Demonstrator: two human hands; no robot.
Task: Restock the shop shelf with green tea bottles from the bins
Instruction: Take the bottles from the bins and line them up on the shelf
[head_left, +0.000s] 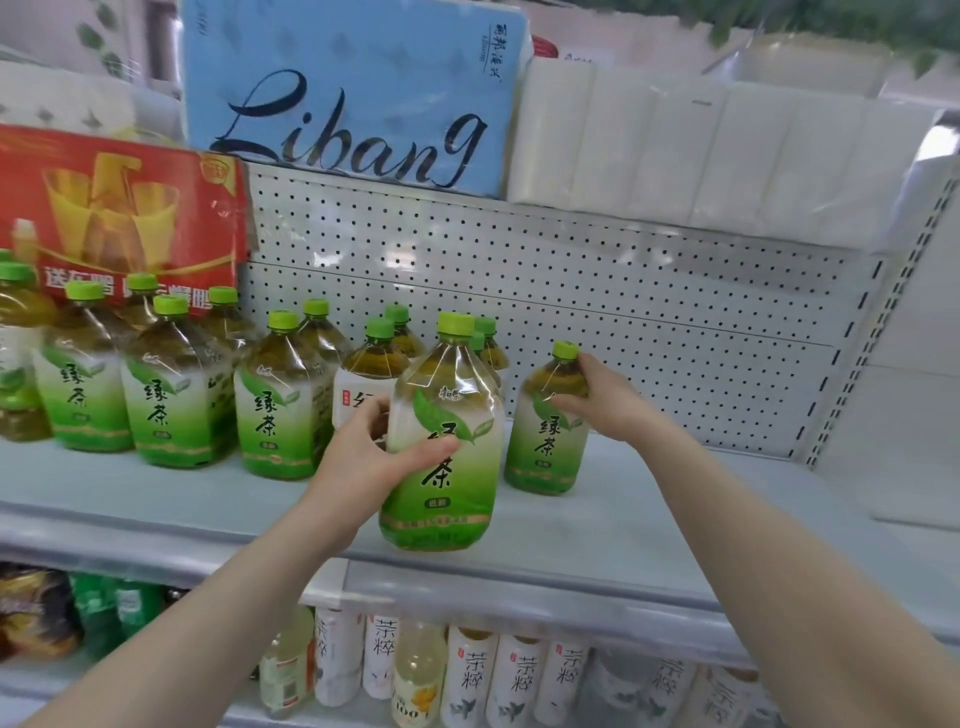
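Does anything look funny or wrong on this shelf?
Yes. One clear plastic bottle with a white label stands among the green-labelled tea bottles, just behind the left hand. Its label does not match its neighbours, so it looks mixed in. Nothing looks spilled or broken.

Green tea bottles (452, 499): clear glossy plastic, shiny film labels. Caps (456, 323): smooth green plastic. Shelf (623, 519): pale painted metal, smooth, matt. Back panel (623, 291): white perforated sheet metal. Blue pack (353, 104), white packs (727, 166): glossy plastic wrap.
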